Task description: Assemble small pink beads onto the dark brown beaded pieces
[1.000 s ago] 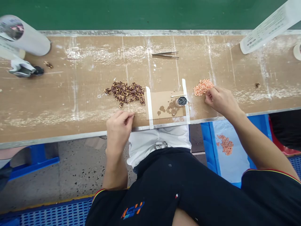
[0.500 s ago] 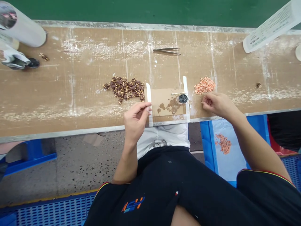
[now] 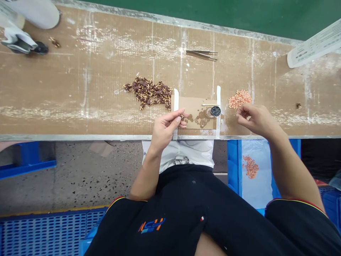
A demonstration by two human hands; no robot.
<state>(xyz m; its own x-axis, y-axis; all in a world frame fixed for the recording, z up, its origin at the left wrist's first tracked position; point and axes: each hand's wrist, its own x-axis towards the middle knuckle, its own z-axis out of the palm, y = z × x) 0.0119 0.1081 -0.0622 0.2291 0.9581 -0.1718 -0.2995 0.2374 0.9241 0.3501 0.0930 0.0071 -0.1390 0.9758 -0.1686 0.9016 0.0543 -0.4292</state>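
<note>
My left hand (image 3: 166, 129) is closed around a small brown-and-gold piece (image 3: 182, 117), which shows between thumb and fingertips over the left strip of white tape. Left of it lies a pile of similar brown-and-gold pieces (image 3: 149, 93). At the lower edge of a heap of small orange-and-white pieces (image 3: 240, 99), my right hand (image 3: 257, 119) is pinched; whatever its fingertips hold is hidden or too small to name. Between the hands a stained cardboard sheet (image 3: 191, 103) is taped down. A small round pot with black contents (image 3: 215, 111) stands on its right side, beside a thin white stick (image 3: 210, 104).
Tweezers (image 3: 201, 54) lie farther back on the cardboard-covered table (image 3: 119, 64). A white bottle (image 3: 314, 44) stands at the right, and white containers (image 3: 39, 12) at the far left. Below the table edge, a blue crate (image 3: 234, 167) holds more orange pieces on a white sheet.
The view has shifted and tilted slightly. My left hand has moved right and turned, so the brown-and-gold piece now shows. My right hand has come up against the orange heap's lower edge.
</note>
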